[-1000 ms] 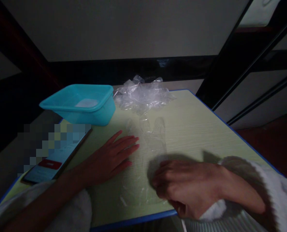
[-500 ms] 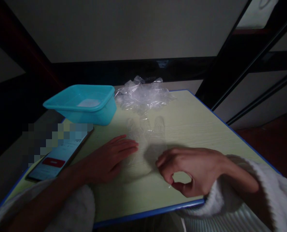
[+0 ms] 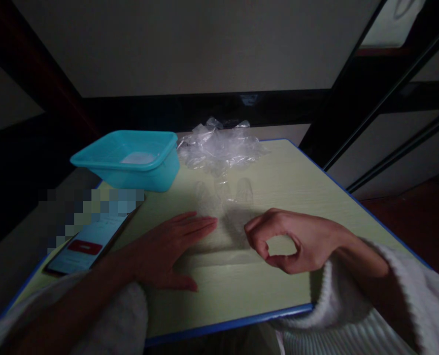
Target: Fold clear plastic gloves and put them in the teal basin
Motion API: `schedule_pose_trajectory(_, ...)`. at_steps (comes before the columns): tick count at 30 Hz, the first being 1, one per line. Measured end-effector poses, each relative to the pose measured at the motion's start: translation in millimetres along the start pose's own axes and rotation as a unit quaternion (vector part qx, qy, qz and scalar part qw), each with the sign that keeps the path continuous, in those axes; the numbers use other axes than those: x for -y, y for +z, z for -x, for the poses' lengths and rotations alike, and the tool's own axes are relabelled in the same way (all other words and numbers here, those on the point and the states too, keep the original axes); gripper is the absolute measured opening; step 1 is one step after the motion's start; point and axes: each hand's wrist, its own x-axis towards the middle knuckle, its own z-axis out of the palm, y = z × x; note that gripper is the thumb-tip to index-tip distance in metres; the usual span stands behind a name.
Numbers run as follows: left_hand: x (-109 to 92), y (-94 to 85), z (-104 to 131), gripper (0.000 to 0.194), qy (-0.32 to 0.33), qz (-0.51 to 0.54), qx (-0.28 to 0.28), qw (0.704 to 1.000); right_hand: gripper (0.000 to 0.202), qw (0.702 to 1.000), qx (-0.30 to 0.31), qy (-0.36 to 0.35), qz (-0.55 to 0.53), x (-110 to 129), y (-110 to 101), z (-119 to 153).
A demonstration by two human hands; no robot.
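A clear disposable plastic glove lies spread on the table, its fingers pointing away from me. My left hand rests flat over the glove's left part, fingers stretched out and thumb apart, holding nothing. At the glove's near right corner my right hand is pinched, thumb tip against fingertip, with a round gap inside. The cuff's edge runs up to that pinch; the gripped bit itself is hidden. Beyond the glove sits a crumpled pile of clear plastic gloves.
A turquoise plastic basin with something white inside stands at the back left. A phone with a lit screen lies left of my left hand. The table has a blue edge; a panelled wall rises behind it.
My right hand has moved slightly up and away from the near edge, still pinched. My left thumb has spread outward, and the glove's cuff edge now looks straighter.
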Motion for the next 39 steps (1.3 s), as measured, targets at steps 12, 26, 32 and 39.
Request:
schedule_pose_trajectory(12, -14.0, 16.7, -15.5, 0.038, 0.056, -0.031, -0.020, 0.998, 0.020, 0.999, 0.040, -0.005, 0.017, 0.8, 3.5, -2.5)
schedule_pose_trajectory(26, -15.8, 7.9, -17.0, 0.039, 0.033, 0.039, -0.023, 0.998, 0.042, 0.936, 0.032, 0.152, 0.316, 5.2, -2.5, 13.3)
schedule_pose_trajectory(32, -13.5, 8.7, -17.5, 0.039, 0.014, 0.088, -0.016, 0.996, 0.037, 0.896, 0.034, 0.088, 0.434, -0.2, 10.1, 9.3)
schedule_pose_trajectory(39, -13.2, 9.0, -15.2, 0.039, -0.003, 0.118, -0.013, 0.993, 0.027, 0.864, 0.052, 0.023, 0.499, -9.9, 17.3, 6.4)
